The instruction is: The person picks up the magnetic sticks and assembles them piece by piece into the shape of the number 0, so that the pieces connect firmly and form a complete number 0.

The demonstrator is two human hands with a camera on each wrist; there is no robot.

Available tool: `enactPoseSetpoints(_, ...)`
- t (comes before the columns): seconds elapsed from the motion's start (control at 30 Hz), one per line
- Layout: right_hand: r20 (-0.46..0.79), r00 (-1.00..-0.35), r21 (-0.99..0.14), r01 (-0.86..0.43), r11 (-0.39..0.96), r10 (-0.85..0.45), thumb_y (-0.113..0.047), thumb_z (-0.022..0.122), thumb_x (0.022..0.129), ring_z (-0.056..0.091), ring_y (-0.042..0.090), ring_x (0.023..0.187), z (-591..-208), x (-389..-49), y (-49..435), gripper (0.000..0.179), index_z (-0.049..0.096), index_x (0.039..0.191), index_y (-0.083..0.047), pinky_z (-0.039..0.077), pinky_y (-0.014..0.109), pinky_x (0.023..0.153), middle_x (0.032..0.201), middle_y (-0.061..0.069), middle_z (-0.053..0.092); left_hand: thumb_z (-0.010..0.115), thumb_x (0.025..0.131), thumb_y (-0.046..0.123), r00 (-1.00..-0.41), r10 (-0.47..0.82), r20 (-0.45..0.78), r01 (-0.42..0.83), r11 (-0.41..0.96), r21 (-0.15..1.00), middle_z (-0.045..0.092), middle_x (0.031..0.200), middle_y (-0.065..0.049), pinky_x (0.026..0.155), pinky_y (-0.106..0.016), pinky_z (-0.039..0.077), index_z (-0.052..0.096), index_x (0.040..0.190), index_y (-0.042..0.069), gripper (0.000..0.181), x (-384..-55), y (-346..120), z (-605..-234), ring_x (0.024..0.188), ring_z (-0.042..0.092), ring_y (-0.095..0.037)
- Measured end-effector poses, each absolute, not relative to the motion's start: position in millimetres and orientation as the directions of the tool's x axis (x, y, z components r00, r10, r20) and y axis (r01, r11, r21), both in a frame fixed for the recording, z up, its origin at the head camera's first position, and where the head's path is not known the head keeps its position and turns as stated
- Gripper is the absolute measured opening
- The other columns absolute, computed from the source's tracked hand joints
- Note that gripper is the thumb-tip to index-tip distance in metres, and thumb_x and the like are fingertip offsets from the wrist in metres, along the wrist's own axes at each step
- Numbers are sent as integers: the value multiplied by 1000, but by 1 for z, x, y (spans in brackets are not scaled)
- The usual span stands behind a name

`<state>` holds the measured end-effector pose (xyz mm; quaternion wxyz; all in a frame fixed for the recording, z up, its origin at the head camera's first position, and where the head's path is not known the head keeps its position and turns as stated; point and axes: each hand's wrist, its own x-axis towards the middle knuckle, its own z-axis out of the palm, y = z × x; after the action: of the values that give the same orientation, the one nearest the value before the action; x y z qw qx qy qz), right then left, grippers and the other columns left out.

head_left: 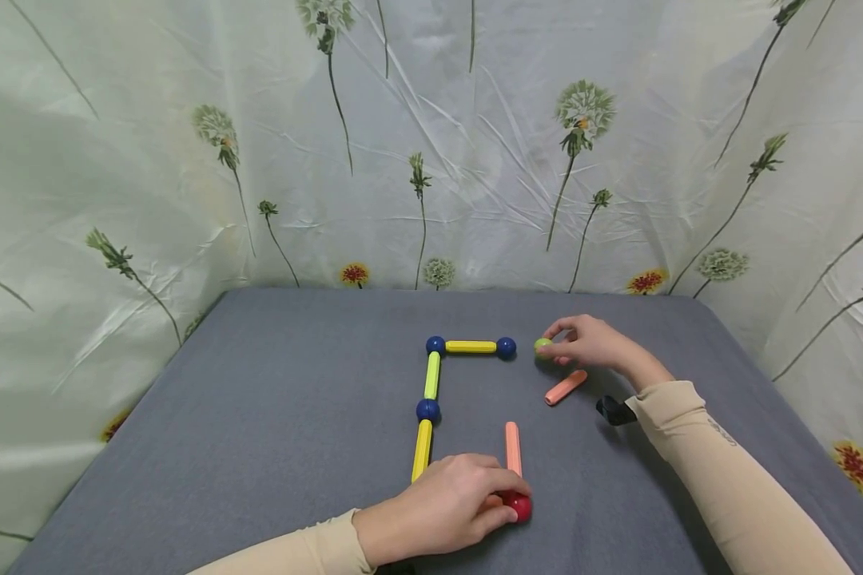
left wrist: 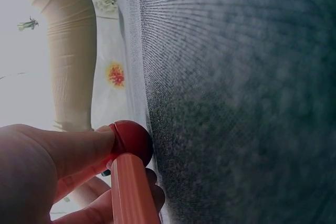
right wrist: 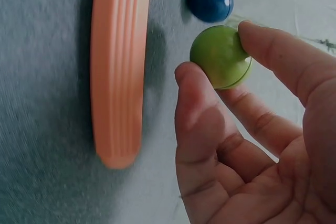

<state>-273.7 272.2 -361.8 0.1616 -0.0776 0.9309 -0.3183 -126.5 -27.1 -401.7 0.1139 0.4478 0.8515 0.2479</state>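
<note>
My left hand pinches a red ball between thumb and fingers, close over the table near its front. Against that ball, a salmon-coloured rod has one end and points away from me; the left wrist view shows the ridged rod meeting the red ball. Farther back on the right, thumb and finger of my right hand pinch a small green ball. Just left of it lies a blue ball, ending a yellow rod.
Another blue ball forms a corner. A lime rod, a third blue ball and a yellow rod run from it towards my left hand, which hides the end. A loose salmon rod lies below my right hand. Flowered cloth hangs behind the grey table.
</note>
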Motion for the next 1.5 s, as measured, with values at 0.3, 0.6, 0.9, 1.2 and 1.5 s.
enactPoseSetpoints(0.3,-275,-909,-668,-54,742,-314,-36,74,102,71,17,81,-363,-257,260,41,70,126,-2,57,33,76,96,12,76,74,104,31,-573,819,23,703,477,528,74,111,14,81,-13,50,75,131,31,27,-127,-27,-401,90,57,9)
enactPoseSetpoints(0.6,-302,-873,-734,-43,678,-382,-30,76,101,78,20,80,-361,-247,247,38,70,127,-2,65,39,77,95,14,77,75,103,30,-573,819,35,704,471,531,75,112,14,84,-14,51,75,130,30,27,-126,-27,-402,91,59,9)
enactPoseSetpoints(0.9,-306,-854,-739,-65,671,-420,-29,79,99,72,16,75,-361,-240,237,34,73,121,-4,65,39,76,84,6,75,75,103,29,-569,821,54,711,457,535,75,112,13,82,-13,51,75,130,29,27,-126,-28,-404,91,59,9)
enactPoseSetpoints(1.2,-305,-837,-719,-110,686,-453,-34,79,99,71,14,71,-364,-233,228,34,75,120,-7,62,35,74,78,0,75,75,103,28,-560,825,70,723,447,526,75,113,12,82,-13,51,75,130,28,26,-126,-29,-405,92,59,8)
enactPoseSetpoints(1.5,-303,-823,-714,-137,686,-480,-32,79,99,70,13,69,-366,-226,224,30,77,117,-9,59,34,71,76,-1,74,74,104,28,-555,829,61,723,445,528,75,118,11,85,-14,52,75,130,26,27,-127,-28,-405,95,61,7)
